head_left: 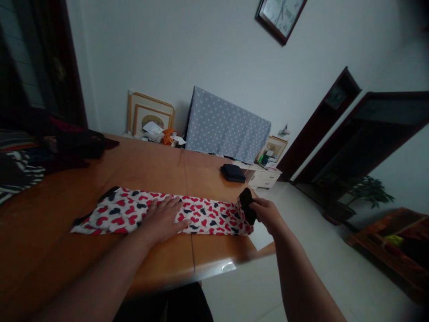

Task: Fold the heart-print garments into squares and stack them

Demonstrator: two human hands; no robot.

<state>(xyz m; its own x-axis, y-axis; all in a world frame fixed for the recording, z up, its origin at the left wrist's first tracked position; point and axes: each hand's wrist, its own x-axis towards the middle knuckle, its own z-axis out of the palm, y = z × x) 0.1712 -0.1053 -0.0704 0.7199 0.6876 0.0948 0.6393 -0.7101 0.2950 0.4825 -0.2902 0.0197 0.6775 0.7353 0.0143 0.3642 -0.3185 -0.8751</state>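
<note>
A white garment [208, 214] printed with red and black hearts lies across the wooden table, folded into a long strip. Its left end is wider and has black edging. My left hand [164, 217] rests flat on the middle of the cloth, fingers spread. At the strip's right end, my right hand [264, 212] pinches a black part [247, 205] of the garment, which is lifted and turned back over the print. Whether that black part is a cuff or a band I cannot tell.
Dark and striped clothes [50, 147] are heaped on the table [147, 165] at the left. A folded dark cloth [232, 173] lies near the far right edge. Beyond stand picture frames [154, 112], a dotted grey cover [228, 125] and a white cabinet [264, 178].
</note>
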